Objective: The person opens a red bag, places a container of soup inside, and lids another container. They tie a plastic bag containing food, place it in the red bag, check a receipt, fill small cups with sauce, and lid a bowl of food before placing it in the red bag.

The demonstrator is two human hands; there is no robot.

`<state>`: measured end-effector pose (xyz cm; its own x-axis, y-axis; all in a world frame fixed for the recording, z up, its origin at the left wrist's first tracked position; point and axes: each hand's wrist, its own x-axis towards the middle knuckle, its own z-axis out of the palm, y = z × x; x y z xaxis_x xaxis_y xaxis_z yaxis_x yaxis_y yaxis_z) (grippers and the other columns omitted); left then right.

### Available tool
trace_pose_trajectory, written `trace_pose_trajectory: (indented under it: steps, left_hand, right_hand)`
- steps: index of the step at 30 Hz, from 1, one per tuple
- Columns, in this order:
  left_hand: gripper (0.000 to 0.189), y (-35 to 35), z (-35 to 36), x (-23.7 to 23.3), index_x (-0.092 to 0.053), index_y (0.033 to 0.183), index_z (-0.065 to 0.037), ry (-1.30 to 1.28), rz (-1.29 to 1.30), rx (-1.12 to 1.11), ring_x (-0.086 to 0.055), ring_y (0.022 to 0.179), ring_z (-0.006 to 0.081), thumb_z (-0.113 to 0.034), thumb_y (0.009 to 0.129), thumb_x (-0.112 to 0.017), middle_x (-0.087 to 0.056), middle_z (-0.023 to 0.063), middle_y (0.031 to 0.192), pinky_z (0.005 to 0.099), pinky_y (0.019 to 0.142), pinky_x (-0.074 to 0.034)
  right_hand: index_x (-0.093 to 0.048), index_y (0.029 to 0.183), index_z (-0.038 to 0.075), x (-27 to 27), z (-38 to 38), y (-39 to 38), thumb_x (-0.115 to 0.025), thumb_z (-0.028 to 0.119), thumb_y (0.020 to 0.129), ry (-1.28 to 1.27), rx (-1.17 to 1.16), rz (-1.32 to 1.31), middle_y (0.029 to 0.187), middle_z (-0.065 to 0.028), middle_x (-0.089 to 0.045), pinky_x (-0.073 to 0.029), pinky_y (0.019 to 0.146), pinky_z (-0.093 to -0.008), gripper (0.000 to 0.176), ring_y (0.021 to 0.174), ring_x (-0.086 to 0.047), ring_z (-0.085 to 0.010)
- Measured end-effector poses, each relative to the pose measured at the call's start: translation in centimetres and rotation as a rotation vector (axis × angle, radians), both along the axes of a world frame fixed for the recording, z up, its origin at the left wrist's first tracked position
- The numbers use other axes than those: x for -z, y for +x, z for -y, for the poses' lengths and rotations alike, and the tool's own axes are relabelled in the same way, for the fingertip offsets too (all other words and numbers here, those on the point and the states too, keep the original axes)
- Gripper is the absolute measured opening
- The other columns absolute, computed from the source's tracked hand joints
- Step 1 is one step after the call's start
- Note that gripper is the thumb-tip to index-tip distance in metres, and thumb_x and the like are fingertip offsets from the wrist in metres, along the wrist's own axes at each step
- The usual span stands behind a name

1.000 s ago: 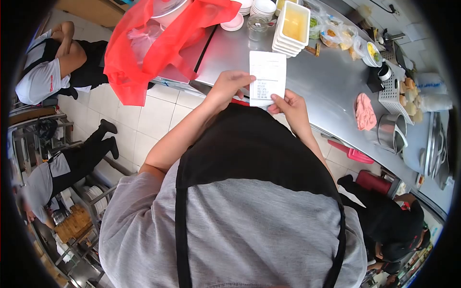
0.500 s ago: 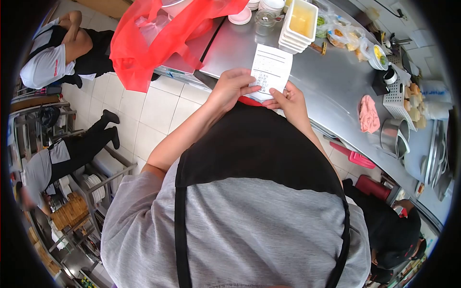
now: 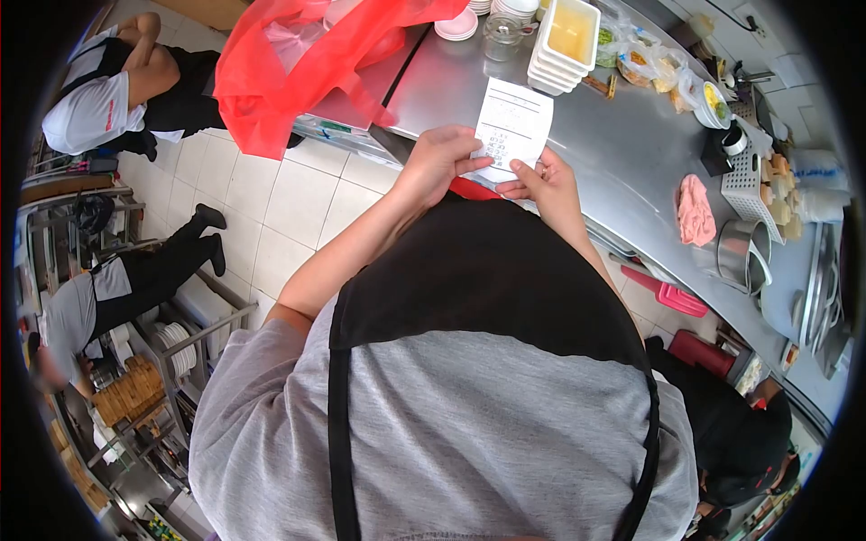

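Observation:
A white paper receipt (image 3: 516,113) with printed lines is held up at the edge of the steel counter, in front of my apron. My left hand (image 3: 444,160) pinches its lower left side between thumb and fingers. On the lower right, my right hand (image 3: 548,180) grips it with the thumb on the front and the fingers behind. The print is too small to read. A red bag (image 3: 280,86) stands to the left of my left hand, its handle hanging over the counter edge.
On the steel counter (image 3: 622,162) are stacked white trays (image 3: 564,45), a glass jar (image 3: 502,41), pink saucers (image 3: 456,25), a pink cloth (image 3: 695,212) and a metal pot (image 3: 741,252). Co-workers stand at left and lower right. A rack (image 3: 171,352) with plates is at lower left.
The receipt tilts slightly differently, its top edge a little further right and higher. Both hands keep their hold. The surroundings have shifted slightly in view.

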<state>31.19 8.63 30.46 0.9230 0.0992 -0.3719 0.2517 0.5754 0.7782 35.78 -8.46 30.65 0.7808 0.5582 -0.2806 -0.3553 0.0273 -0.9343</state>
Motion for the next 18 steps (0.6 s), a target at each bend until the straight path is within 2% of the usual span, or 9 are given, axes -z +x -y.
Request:
trace_pose_trajectory:
  steps: [2,4,7,10,18]
  left_hand:
    - [0.012,-0.1,0.1,-0.2,-0.053,0.085,0.008,0.003,0.003,0.001,-0.057,0.08,0.0168,-0.003,0.081,-0.052,-0.054,0.0101,0.086,0.027,0.077,-0.05]
    - [0.012,-0.3,0.2,-0.3,-0.053,0.084,0.008,0.007,0.005,0.003,-0.057,0.079,0.0166,-0.003,0.081,-0.052,-0.055,0.0102,0.086,0.0266,0.077,-0.05]
    - [0.012,-0.3,0.3,-0.7,-0.053,0.085,0.008,0.02,0.025,-0.003,-0.057,0.08,0.0168,-0.003,0.082,-0.051,-0.055,0.0102,0.086,0.0281,0.078,-0.05]
    - [0.013,-0.5,0.4,-1.9,-0.052,0.088,0.009,-0.049,-0.023,-0.043,-0.057,0.082,0.0176,-0.003,0.082,-0.05,-0.055,0.0113,0.087,0.0297,0.08,-0.049]
    - [0.016,-0.8,-0.1,-0.7,-0.051,0.092,0.011,-0.037,0.023,0.023,-0.057,0.084,0.0189,-0.001,0.082,-0.05,-0.055,0.0133,0.089,0.0302,0.082,-0.049]
  right_hand:
    - [-0.046,0.109,-0.005,0.0,0.1,-0.1,-0.05,0.005,0.085,0.003,0.001,0.004,0.088,-0.0142,-0.061,-0.054,0.059,-0.0258,0.026,0.068,-0.064,-0.0209]
    - [-0.047,0.109,-0.002,0.3,0.2,-0.2,-0.055,0.011,0.084,-0.003,-0.012,-0.017,0.091,-0.0124,-0.061,-0.052,0.058,-0.0222,0.029,0.069,-0.063,-0.0172]
    - [-0.047,0.108,-0.005,-0.1,0.1,-0.4,-0.05,0.006,0.085,0.004,0.007,-0.016,0.089,-0.0139,-0.061,-0.053,0.058,-0.0259,0.026,0.068,-0.064,-0.0205]
    - [-0.047,0.109,-0.002,0.2,0.1,-0.3,-0.054,0.012,0.085,0.025,0.022,-0.03,0.092,-0.013,-0.061,-0.052,0.058,-0.0229,0.029,0.069,-0.063,-0.0178]
    - [-0.046,0.109,-0.004,-0.2,-0.2,0.2,-0.05,0.007,0.086,0.06,0.072,0.009,0.09,-0.0141,-0.061,-0.053,0.059,-0.0252,0.026,0.07,-0.064,-0.0203]
